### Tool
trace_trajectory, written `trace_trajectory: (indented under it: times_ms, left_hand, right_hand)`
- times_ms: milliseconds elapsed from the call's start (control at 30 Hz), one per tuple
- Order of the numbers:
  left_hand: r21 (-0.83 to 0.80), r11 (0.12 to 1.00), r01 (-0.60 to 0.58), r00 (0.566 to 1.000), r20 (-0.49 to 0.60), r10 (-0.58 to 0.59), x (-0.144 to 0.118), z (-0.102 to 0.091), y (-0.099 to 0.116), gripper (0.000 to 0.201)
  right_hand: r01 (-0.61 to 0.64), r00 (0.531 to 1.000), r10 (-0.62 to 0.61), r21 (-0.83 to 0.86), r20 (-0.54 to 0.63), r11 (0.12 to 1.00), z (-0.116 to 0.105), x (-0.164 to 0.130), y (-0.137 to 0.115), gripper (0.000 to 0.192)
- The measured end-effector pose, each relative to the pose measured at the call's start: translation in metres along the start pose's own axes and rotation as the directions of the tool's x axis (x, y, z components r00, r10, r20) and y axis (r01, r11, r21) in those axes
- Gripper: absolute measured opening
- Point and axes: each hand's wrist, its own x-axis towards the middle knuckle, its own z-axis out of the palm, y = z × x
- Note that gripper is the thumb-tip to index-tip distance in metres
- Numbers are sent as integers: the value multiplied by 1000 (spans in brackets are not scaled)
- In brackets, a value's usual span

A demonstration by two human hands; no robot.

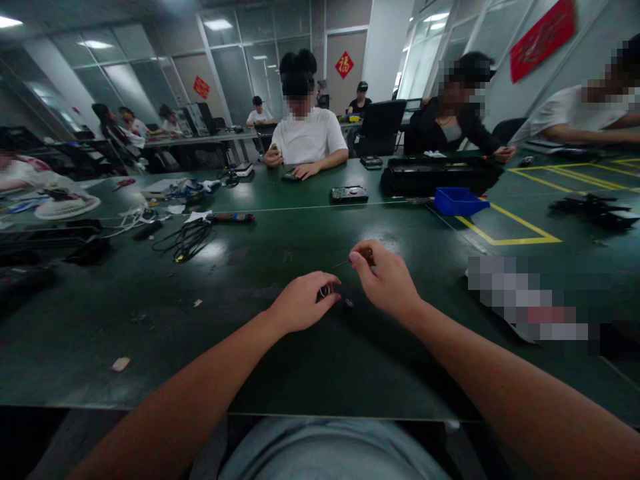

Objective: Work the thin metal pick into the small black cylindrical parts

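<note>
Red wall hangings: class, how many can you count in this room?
3. One large red banner on the right wall, one red diamond sign on the back centre wall, one smaller red sign back left. Others may be hidden.

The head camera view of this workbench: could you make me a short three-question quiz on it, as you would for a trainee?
1. True or false: the left hand pinches a small metallic part just above the green table.
2. What does the right hand hold?
A. a blue bin
B. a thin tool
C. a coiled cable
3. Fill in: the blue bin sits at the corner of a ____ line marked on the table.

Key:
1. True.
2. B; only its slim shaft shows, pointing left from the fingertips.
3. Yellow.
</note>
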Motion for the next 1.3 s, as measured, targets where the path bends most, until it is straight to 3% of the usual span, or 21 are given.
trace_trajectory:
  times_ms: [233, 433, 533, 667, 767, 867, 933, 1100, 1167, 1300]
  left_hand:
    - [351, 935, -43, 995, 102, 8, 0, 21, 9, 36]
    - [424, 903, -70, 992, 122, 20, 7, 26, 11, 32]
    - [308, 950, -43, 993, 121, 6, 7, 22, 8, 30]
    - [-48, 999, -4, 999, 34, 6, 5, 9, 3, 25]
    - [-321, 941, 103, 983, -112, -145, 7, -6, -2, 25]
    - [-618, 760, 203, 909, -170, -381, 10, -24, -13, 29]
    - [-753, 630, 188, 864, -179, -471, 10, -36, -22, 31]
    - [-872, 480, 98, 768, -240, -593, -2, -73, -48, 27]
    - [-894, 441, 77, 700, -266, -662, -13, -90, -62, 25]
    - [-922, 382, 61, 510, -300, -806, -47, -128, -98, 16]
  right_hand:
    - [18, 1000, -18, -5, 3, 1000, 1, 0, -1, 16]
    - [24, 1000, -24, -1, 11, 1000, 1, -1, -1, 15]
    - [24, 1000, -24, 3, 11, 1000, 0, -1, -1, 15]
    - [21, 1000, -21, 10, 19, 1000, -1, 0, -1, 16]
    - [17, 1000, -17, 10, 16, 1000, -2, 0, -1, 16]
    - [8, 1000, -9, 18, 22, 1000, -2, 0, -1, 17]
    - [3, 999, -4, 22, 32, 1000, -2, 0, -1, 17]
    - [-8, 999, 7, 27, 44, 1000, -2, 1, 0, 18]
    - [-11, 999, 9, 25, 54, 1000, -2, 1, 0, 18]
    - [-19, 998, 18, 20, 60, 1000, 0, 1, 2, 18]
